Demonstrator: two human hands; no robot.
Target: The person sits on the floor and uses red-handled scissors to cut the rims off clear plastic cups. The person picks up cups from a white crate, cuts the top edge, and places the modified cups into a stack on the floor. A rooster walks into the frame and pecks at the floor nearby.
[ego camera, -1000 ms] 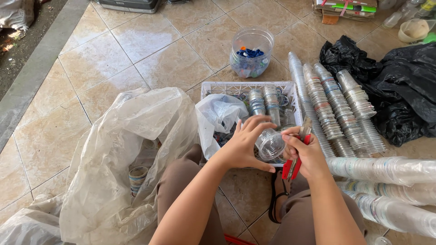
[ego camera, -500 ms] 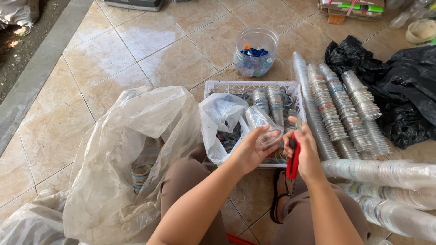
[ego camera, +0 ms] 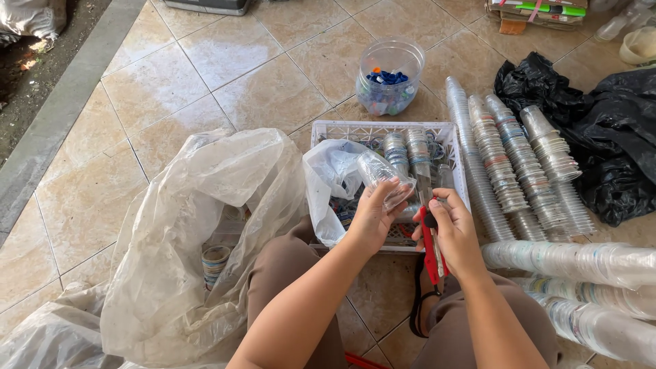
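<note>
L hand [ego camera: 372, 217] gripping clear cup [ego camera: 383, 179], R hand [ego camera: 452, 231] clutching red cutter [ego camera: 430, 254], over white crate [ego camera: 383, 130] btw bag [ego camera: 198, 225] & cup stacks [ego camera: 509, 164]

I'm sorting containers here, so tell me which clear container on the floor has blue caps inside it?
The round clear jar standing alone beyond the white crate. The stacked cups to the right hold no caps.

- Left hand [ego camera: 372, 219] grips a clear plastic cup [ego camera: 383, 179] over a white crate [ego camera: 383, 130].
- Right hand [ego camera: 454, 232] holds a red-handled cutter [ego camera: 430, 249].
- Stacked cups [ego camera: 506, 164] lie right.
</note>
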